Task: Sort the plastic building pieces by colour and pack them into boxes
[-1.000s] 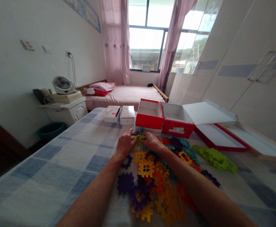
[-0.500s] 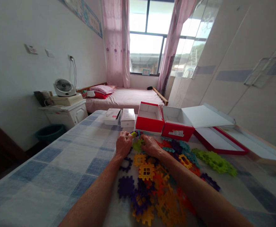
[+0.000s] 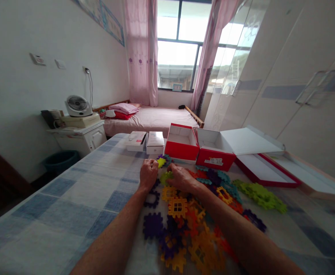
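Note:
My left hand [image 3: 149, 174] is closed at the edge of a bright yellow-green interlocking building piece [image 3: 161, 163], with purple and teal pieces right behind it. My right hand [image 3: 181, 177] has its fingers bent round a green interlocking building piece [image 3: 166, 177]; the fingertips are partly hidden. Between my forearms lies a spread of toothed plastic pieces. Among them are a yellow window-shaped piece [image 3: 178, 207], a solid purple square [image 3: 152, 225] and an orange cluster [image 3: 204, 250].
Two small white boxes [image 3: 155, 143] and open red boxes [image 3: 182, 143] line the table's far side. A shallow red-edged tray [image 3: 270, 172] sits at the right. Lime-green pieces [image 3: 260, 195] lie beyond my right forearm. The checked tablecloth [image 3: 98, 214] covers the table.
My hands have drawn slightly apart, and more of the yellow-green piece shows by my left hand. My right hand has shifted slightly left over the green piece.

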Motion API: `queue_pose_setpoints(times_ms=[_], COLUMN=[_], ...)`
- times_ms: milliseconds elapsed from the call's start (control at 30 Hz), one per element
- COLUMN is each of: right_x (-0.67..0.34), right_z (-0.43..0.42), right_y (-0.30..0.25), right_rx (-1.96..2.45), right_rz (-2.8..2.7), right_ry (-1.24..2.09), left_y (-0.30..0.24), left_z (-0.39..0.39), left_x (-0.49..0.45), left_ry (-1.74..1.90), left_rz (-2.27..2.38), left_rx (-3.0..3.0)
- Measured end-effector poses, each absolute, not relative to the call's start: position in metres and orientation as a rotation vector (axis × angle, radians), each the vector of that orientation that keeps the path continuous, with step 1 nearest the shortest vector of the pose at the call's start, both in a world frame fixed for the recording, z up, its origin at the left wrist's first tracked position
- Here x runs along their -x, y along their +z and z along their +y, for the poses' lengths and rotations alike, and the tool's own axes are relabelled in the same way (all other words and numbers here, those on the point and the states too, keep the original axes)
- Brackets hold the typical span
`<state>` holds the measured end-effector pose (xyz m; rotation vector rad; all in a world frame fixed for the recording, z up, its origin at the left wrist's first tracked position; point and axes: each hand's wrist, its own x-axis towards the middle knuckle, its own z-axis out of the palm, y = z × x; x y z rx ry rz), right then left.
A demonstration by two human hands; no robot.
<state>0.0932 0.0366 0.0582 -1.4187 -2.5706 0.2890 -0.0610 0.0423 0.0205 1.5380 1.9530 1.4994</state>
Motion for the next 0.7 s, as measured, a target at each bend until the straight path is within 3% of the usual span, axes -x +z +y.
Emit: queue_pose_setpoints(times_ms=[367, 700], right_x=[-0.088, -0.094], right_z=[0.046, 0.048], right_y=[0.075, 0.076], right_rx=[1.525, 1.32], right_rz=[-2.699, -2.61], right_ry=[0.323, 0.501], left_y=[0.018, 0.017], left_z=[0.045, 0.047], left_x=[0.063, 0.063], left_ry=[1.584, 1.634], left_rz=[1.897, 1.867], left_rx=[-1.502, -1.47])
